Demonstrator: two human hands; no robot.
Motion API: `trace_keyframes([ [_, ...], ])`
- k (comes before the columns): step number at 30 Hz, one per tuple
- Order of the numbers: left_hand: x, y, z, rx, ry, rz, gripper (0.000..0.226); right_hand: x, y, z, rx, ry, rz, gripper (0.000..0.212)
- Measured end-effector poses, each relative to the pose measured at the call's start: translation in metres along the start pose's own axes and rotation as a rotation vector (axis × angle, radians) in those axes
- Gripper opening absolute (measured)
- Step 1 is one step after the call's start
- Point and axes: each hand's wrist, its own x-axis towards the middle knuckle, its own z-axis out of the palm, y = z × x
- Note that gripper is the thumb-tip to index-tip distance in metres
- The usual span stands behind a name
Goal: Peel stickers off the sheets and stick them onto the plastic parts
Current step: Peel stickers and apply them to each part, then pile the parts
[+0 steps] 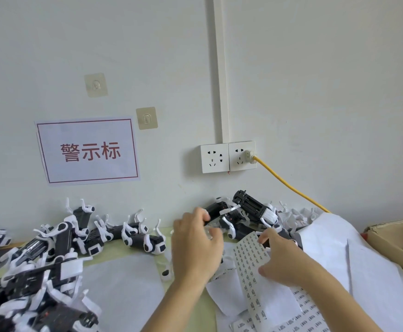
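Obscured items first. The left hand [195, 245] is seen from the back, so its palm and most fingertips are hidden; whatever it encloses shows only as a pale, blurred edge at its 3 o'clock side. The plastic part pile [39, 255] at 8 o'clock is cut off by the left and bottom frame edges and is out of focus near the corner. The print on the sticker sheet [251, 262] is too small to read. A cardboard box [392, 238] at 3 o'clock is cropped by the right edge.

Left hand: fingers curled inward, apparently gripping a small pale piece, though the object itself cannot be identified with confidence. Its fingertips lie just beside a black-and-white plastic part [216, 209] in the far heap at 12 o'clock.

Right hand [282, 257]: fingers bent and partly spread, resting on the sticker sheet, thumb pressed to the sheet's near side; a pinch cannot be confirmed.

The sticker sheet lies on the surface [128, 250] at centre, partly over plain white paper [363, 259], with further sticker sheets [298, 315] at 5 o'clock. A second heap of plastic parts [253, 212] sits against the wall below a double socket [228, 156], from which a yellow cable [289, 185] runs toward 4 o'clock. A red-bordered sign [87, 150] is fixed to the wall at 10 o'clock.
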Motion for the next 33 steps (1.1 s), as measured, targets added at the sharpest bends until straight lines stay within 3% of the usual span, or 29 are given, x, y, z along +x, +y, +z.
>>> trace_keyframes([
  [2,0.003,0.017,0.005,-0.123,-0.128,-0.105,0.009,0.0,0.0,-0.005,0.127,0.039,-0.011,0.047],
  [4,-0.001,0.025,0.01,-0.277,-0.14,-0.204,0.01,0.001,0.001,-0.01,0.274,0.094,-0.044,0.044],
  [8,-0.023,0.014,0.021,-0.405,-0.24,-0.228,0.011,0.002,0.0,-0.014,0.496,0.175,-0.134,0.034],
  [11,-0.025,0.0,0.019,-0.456,-0.237,-0.327,0.009,0.0,-0.006,-0.012,0.595,0.292,-0.19,0.032],
  [15,-0.017,-0.002,0.016,-0.813,-0.282,-0.631,0.026,-0.001,-0.012,-0.009,0.646,0.37,-0.24,0.035],
  [17,-0.016,0.001,0.015,-0.889,-0.357,-0.635,0.025,-0.001,-0.014,-0.007,0.677,0.392,-0.263,0.035],
  [20,-0.019,0.002,0.013,-0.996,-0.418,-0.61,0.024,0.0,-0.016,-0.003,0.719,0.38,-0.302,0.04],
  [23,-0.017,0.0,0.012,-1.122,-0.377,-0.65,0.018,0.001,-0.019,0.001,0.732,0.341,-0.277,0.049],
  [25,-0.015,-0.002,0.011,-1.17,-0.314,-0.682,0.017,0.003,-0.019,0.003,0.696,0.316,-0.212,0.039],
  [27,-0.014,-0.004,0.012,-1.156,-0.272,-0.685,0.016,0.002,-0.019,0.004,0.587,0.28,-0.183,0.016],
  [29,-0.015,-0.005,0.014,-1.115,-0.264,-0.672,0.014,0.001,-0.017,0.005,0.585,0.221,-0.183,0.022],
  [33,-0.016,-0.006,0.018,-1.078,-0.271,-0.646,0.012,-0.003,-0.021,0.008,0.71,0.116,-0.176,0.016],
])
